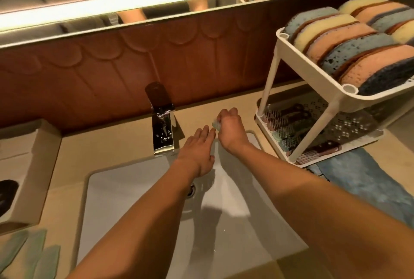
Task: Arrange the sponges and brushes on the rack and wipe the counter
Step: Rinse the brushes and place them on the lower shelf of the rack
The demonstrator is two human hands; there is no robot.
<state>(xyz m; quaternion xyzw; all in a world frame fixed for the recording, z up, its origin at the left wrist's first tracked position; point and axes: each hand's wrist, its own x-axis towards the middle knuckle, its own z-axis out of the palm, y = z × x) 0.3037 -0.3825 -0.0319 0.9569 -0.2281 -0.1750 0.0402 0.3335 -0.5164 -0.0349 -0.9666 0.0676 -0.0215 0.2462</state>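
Progress: arranging looked finished, since the sponges (349, 50) and brushes (291, 119) already sat on the rack (275, 72). Wiping seemed under way, and I judged that most of the worktop (125, 135) was still to be covered.
Sink basin (125, 189): lower centre of the frame, white, with both forearms reaching across it.
Left hand (198, 151): centre of the frame, above the basin's far rim, fingers straight and released, holding nothing.
Right hand (230, 130): just beyond and to the right of the left hand, fingers clenched round a small pale-green wipe (216, 125). The wipe was on the worktop behind the basin, and whether it was cloth or sponge could not be told.
Blue towel (363, 180): right edge of the frame, lying on the worktop against the rack's near side.
Rack, lower tier: right of centre, holding brushes side by side along its left part.
Rack, upper tier: upper right, packed with blue, yellow and orange sponges standing on edge in two rows.
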